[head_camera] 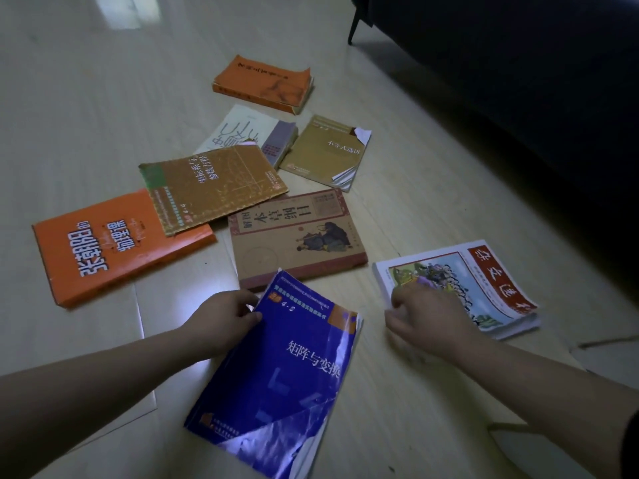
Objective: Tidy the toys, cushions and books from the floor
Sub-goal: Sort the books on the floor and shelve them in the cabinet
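Note:
Several books lie scattered on the pale wooden floor (86,108). My left hand (224,318) grips the left edge of a blue paperback (287,378) nearest to me, its worn cover curling at the bottom. My right hand (427,314) has its fingers curled at the near left corner of a white illustrated book with a red title strip (484,281). Beyond lie a tan illustrated book (297,236), a large orange book (107,247), a gold patterned book (211,184), a white book (242,133), a tan thin book (325,152) and a thick orange book (266,83).
A dark sofa (518,81) on thin black legs fills the upper right, its shadow falling over the floor beside the books. Bright window glare shows on the floor at the top left.

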{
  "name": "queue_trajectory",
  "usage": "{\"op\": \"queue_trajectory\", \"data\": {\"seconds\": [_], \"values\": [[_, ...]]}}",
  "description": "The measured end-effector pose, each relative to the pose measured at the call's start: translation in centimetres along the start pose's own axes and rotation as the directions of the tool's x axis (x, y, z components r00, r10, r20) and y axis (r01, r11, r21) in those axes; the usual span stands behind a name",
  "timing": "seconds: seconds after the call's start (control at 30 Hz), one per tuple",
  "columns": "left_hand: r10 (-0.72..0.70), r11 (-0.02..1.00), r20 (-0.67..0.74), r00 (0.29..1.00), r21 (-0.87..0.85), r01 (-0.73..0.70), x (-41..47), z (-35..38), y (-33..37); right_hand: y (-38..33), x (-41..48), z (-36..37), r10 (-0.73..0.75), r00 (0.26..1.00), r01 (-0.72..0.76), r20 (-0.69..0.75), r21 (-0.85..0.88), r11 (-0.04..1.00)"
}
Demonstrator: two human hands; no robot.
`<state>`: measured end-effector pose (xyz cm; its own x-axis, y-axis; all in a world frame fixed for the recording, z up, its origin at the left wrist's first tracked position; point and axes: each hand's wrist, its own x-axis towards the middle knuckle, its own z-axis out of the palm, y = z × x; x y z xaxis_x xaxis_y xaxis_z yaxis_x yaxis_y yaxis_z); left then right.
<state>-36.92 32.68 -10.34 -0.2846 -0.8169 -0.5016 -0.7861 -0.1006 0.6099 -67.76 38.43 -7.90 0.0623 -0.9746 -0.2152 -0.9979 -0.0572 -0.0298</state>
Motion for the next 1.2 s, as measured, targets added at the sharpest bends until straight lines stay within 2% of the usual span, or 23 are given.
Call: {"op": "queue_trajectory", "data": {"seconds": [0.07,0.2,0.37,0.5,0.63,0.77,0.9,1.0,1.1,1.2], "values": [[0.048,0.989,-0.085,0.995,0.14,-0.036,0.2,-0.9,0.5,-0.5,1.9,-0.4,0.03,0.996,-0.025,-0.079,0.075,0.997],[0.205,0.931,-0.215,0.955,0.344,-0.123,1.5,-3.7,1.2,-1.7,7.0,-0.5,0.033,0.99,-0.009,-0.134,0.179,0.984],[0.334,0.877,-0.341,0.879,0.455,-0.157,5.6,-6.0,1.4,-1.9,13.5,-0.9,0.169,0.969,-0.11,-0.183,0.295,0.949],[0.265,0.892,-0.386,0.883,0.446,-0.073,9.3,-7.2,1.1,-2.0,17.9,-1.3,0.171,0.962,-0.092,-0.214,0.338,0.937],[0.204,0.908,-0.372,0.905,0.417,-0.033,12.0,-7.9,0.7,-2.3,21.9,-1.7,0.186,0.946,-0.062,-0.264,0.417,0.907],[0.147,0.935,-0.383,0.912,0.354,-0.002,13.5,-7.9,0.2,-2.7,25.5,-2.3,0.237,0.943,-0.086,-0.235,0.515,0.853],[0.228,0.922,-0.496,0.838,0.385,-0.023,14.5,-8.2,-0.6,-3.3,28.7,-1.8,0.208,0.967,-0.119,-0.15,0.455,0.882],[0.303,0.888,-0.509,0.805,0.458,-0.044,14.8,-8.8,-1.0,-2.7,29.7,-0.3,0.296,0.95,-0.222,-0.095,0.46,0.86],[0.345,0.839,-0.484,0.804,0.543,-0.034,14.6,-8.6,-0.7,-1.9,29.9,0.6,0.355,0.915,-0.233,-0.193,0.465,0.854],[0.339,0.765,-0.436,0.834,0.643,0.025,14.9,-8.0,-0.7,-1.3,30.4,0.7,0.252,0.93,-0.177,-0.267,0.277,0.944]]}}
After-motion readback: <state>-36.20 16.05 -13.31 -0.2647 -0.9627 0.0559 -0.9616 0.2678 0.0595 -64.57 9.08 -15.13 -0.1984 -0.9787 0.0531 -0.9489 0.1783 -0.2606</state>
